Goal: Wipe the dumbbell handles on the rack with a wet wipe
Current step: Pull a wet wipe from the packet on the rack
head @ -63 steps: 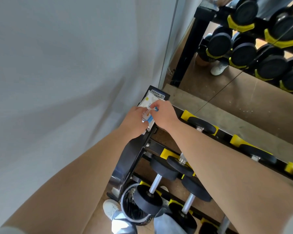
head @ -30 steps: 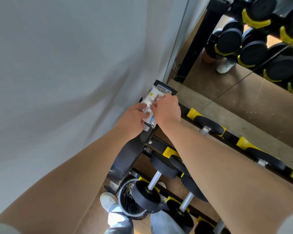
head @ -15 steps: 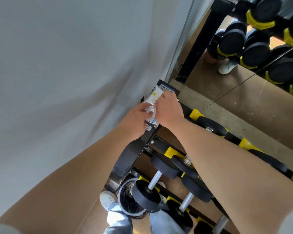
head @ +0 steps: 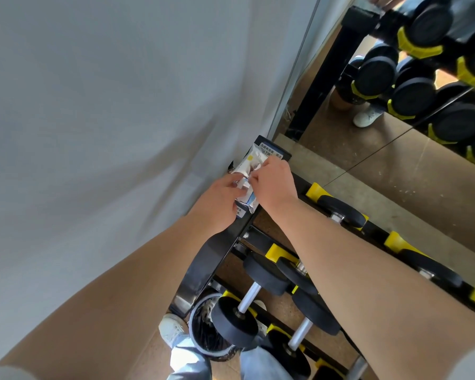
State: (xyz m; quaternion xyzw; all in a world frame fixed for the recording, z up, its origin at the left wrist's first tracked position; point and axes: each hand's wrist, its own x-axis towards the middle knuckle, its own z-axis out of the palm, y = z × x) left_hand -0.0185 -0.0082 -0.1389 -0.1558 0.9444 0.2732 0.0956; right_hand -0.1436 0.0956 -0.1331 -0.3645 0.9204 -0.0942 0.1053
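Note:
A white and blue wet wipe pack [head: 254,160] lies on the top left corner of the black dumbbell rack [head: 211,253]. My left hand [head: 220,198] grips the pack's near end. My right hand [head: 272,185] pinches something at the pack's middle; what the fingertips hold is hidden. Black dumbbells with steel handles [head: 248,296] sit on the lower shelves, on yellow cradles. More dumbbells [head: 340,212] line the top shelf to the right.
A grey curtain [head: 107,119] hangs close on the left. A mirror [head: 395,111] behind the rack reflects dumbbells. A round bin [head: 203,333] stands on the floor by my shoe [head: 172,329].
My head has shifted slightly. Both hands stay on the pack; my right hand has slid a little further along it and then back toward the middle.

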